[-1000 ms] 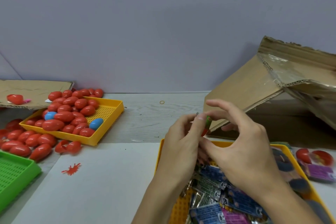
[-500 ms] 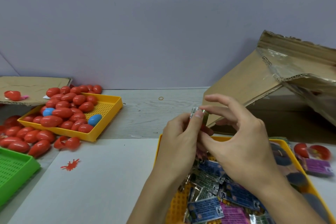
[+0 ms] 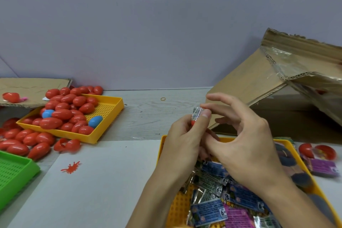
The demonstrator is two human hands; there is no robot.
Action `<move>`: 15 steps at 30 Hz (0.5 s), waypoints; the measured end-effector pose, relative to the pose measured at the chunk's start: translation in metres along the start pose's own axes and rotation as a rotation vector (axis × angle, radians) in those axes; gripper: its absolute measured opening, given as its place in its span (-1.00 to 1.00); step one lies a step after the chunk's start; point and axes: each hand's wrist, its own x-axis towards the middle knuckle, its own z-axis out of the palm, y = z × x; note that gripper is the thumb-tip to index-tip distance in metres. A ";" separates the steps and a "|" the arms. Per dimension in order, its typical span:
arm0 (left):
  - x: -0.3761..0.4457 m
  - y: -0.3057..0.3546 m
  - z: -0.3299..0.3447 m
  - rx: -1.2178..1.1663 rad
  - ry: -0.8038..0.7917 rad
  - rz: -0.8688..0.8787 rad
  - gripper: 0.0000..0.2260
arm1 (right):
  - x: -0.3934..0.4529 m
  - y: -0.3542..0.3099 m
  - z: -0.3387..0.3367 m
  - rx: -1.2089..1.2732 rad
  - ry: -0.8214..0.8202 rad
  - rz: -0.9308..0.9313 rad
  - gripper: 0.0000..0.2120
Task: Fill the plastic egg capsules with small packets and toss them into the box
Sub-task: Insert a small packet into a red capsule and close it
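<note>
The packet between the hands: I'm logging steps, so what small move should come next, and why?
Probably push the packet deeper into the red capsule. The left hand grips the capsule, the right hand pinches the packet, and most of it sticks out above.

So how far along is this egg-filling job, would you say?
Hard to count what is done: the cardboard box hides its inside. In hand: the left hand holds a red capsule while the right hand pinches a small packet at its top. Left: many red and blue capsules in the yellow tray, and a heap of packets near the person.
</note>
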 end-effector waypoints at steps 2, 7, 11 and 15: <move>0.000 -0.001 0.000 0.021 -0.020 -0.001 -0.64 | 0.000 0.000 0.000 0.007 -0.006 0.002 -0.37; 0.001 -0.003 -0.003 -0.020 -0.049 -0.026 -0.72 | 0.001 0.000 0.001 -0.008 0.007 0.001 -0.36; 0.001 -0.002 -0.003 -0.030 -0.062 -0.025 -0.68 | 0.001 0.001 0.001 0.014 0.009 0.013 -0.36; 0.000 -0.001 -0.001 -0.078 -0.045 -0.004 -0.59 | 0.001 -0.001 -0.001 0.019 0.015 0.019 -0.38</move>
